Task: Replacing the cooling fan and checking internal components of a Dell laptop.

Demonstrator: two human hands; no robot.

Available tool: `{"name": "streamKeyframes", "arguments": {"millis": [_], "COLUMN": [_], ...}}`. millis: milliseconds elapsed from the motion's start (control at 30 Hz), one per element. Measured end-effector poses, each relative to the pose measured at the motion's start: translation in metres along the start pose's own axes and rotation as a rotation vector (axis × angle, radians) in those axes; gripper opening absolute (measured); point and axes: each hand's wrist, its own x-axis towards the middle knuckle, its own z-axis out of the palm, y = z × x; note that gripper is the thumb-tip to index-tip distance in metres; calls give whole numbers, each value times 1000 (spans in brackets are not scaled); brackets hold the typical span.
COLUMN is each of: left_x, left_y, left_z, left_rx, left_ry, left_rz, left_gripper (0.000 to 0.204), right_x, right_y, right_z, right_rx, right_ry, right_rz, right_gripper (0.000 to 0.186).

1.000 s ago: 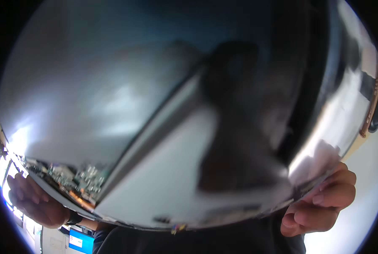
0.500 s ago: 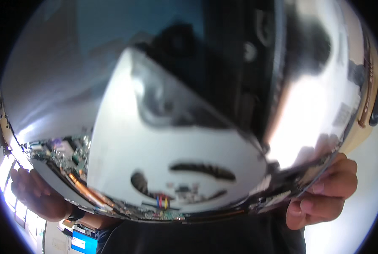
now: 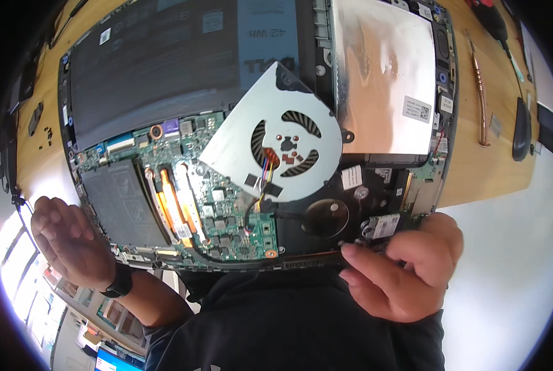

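Note:
My left hand (image 3: pixel 66 241) is open, fingers loosely bent, beside the lower left edge of an opened laptop chassis (image 3: pixel 307 226). My right hand (image 3: pixel 403 272) is curled at the lower right edge, its index fingertip near a small card (image 3: pixel 385 227); what it holds is unclear. A loose silver fan (image 3: pixel 227 154) lies tilted across the middle on the circuit board (image 3: pixel 214 216), with coloured wires crossing it. The board carries copper heat pipes (image 3: pixel 168 201). A dark battery (image 3: pixel 140 68) fills the upper left, and a shiny silver plate (image 3: pixel 378 68) the upper right.
The wooden table (image 3: pixel 474 179) surrounds the chassis. On the right lie a copper screwdriver (image 3: pixel 479 93), a red-black screwdriver (image 3: pixel 487 18) and a black tool (image 3: pixel 522 127). Small dark parts (image 3: pixel 36 117) lie on the left. A screen (image 3: pixel 115 362) shows at the lower left.
The blurred close view of the chassis has widened, the laptop appearing farther off and sharper. My right hand has shifted leftward along the edge, its index finger now extended onto the lower right area.

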Motion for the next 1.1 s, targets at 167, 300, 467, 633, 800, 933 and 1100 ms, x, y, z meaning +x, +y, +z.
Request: {"name": "streamKeyframes", "arguments": {"millis": [167, 300, 467, 633, 800, 933, 1100], "left_x": [-1, -6, -1, 5, 3, 4, 7], "left_y": [-11, -13, -14, -16, -18, -18, -16], "left_z": [-1, 4, 3, -2, 6, 13, 17], "left_rx": [-5, -45, -59, -99, -123, -68, -68], "left_ry": [-9, -36, -92, -118, -123, -59, -91], "left_rz": [-14, -9, 26, -9, 32, 46, 33], "left_gripper": [17, 15, 18, 20, 23, 21, 22], "right_x": [5, 11, 30, 39, 23, 2, -26], "right_y": [-15, -15, -29, -38, -40, -38, -34], "right_z": [13, 14, 25, 40, 22, 8, -3], "right_rx": [-53, -34, 24, 18, -101, -232, -176], "right_ry": [-124, -131, -168, -148, -115, 14, 145], "right_rz": [66, 36, 31, 43, 157, 232, 334], "right_gripper": [45, 44, 41, 27, 17, 12, 18]}}
